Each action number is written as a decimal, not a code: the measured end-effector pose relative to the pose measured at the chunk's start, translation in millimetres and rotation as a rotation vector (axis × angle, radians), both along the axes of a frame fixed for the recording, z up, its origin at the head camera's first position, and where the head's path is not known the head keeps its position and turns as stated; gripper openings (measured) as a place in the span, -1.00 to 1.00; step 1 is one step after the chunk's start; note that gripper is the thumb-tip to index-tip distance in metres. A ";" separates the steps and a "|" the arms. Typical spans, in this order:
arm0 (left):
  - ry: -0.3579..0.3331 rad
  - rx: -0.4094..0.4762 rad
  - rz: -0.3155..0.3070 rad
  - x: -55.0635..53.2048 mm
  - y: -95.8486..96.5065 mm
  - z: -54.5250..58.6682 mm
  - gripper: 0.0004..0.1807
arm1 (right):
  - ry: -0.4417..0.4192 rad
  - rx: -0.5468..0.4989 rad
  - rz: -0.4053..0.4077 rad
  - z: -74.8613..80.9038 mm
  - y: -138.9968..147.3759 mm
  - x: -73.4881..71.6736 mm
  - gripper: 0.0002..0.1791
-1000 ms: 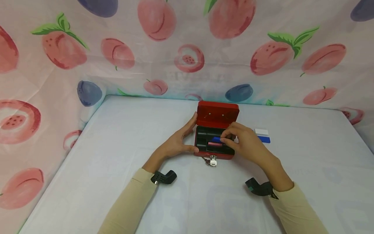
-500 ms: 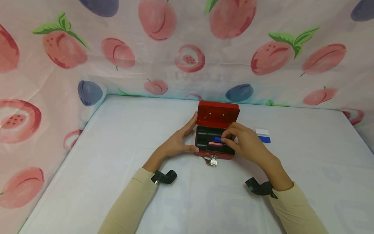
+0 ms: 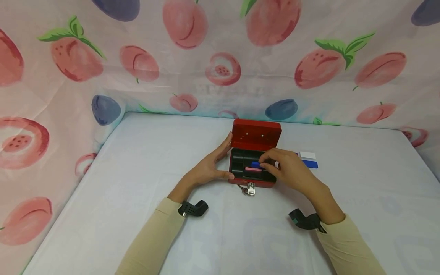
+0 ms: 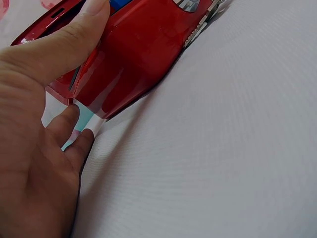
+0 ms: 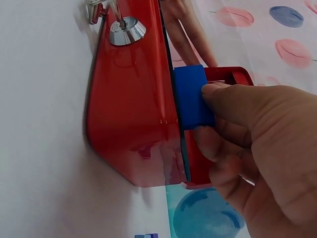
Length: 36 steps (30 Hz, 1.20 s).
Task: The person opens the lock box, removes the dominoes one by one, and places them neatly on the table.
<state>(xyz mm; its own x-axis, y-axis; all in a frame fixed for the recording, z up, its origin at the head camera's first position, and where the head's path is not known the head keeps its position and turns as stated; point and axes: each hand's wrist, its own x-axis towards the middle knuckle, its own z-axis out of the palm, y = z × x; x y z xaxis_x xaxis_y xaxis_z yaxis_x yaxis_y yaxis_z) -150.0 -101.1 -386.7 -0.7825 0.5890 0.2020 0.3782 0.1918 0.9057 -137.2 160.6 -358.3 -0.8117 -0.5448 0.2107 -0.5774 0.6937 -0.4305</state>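
A small red cash box [image 3: 252, 184] with a black inner tray [image 3: 237, 163] stands on the table, its lid [image 3: 256, 134] raised at the back. My right hand [image 3: 287, 164] pinches a flat blue rectangular block [image 5: 192, 96] between thumb and fingers over the tray; in the right wrist view the block stands above the box rim. A pink piece [image 3: 253, 169] lies in the tray just in front of it. My left hand [image 3: 211, 166] rests on the box's left side, thumb on the front corner, fingers spread toward the lid. The right hand hides the tray's right part.
A key [image 3: 251, 190] sits in the front lock, with another dangling beside it. Right of the box lie a white block [image 3: 307, 155] and a blue block [image 3: 310, 164], partly behind my right hand. A fruit-print cloth [image 3: 185, 76] rises along the table's back edge.
The blue block in my right hand has levelled and shifted slightly right. The right hand's knuckles have dropped a little. My left hand and the box have stayed put.
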 end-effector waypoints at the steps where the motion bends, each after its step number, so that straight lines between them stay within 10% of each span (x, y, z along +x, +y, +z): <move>1: -0.001 0.000 0.001 -0.1 0.2 0.0 0.16 | -0.014 -0.003 0.003 0.2 0.4 -0.1 -0.82; 36: -0.022 -0.008 -0.004 1.0 -0.7 2.3 0.15 | 0.031 -0.160 -0.007 1.8 15.1 -2.1 -0.69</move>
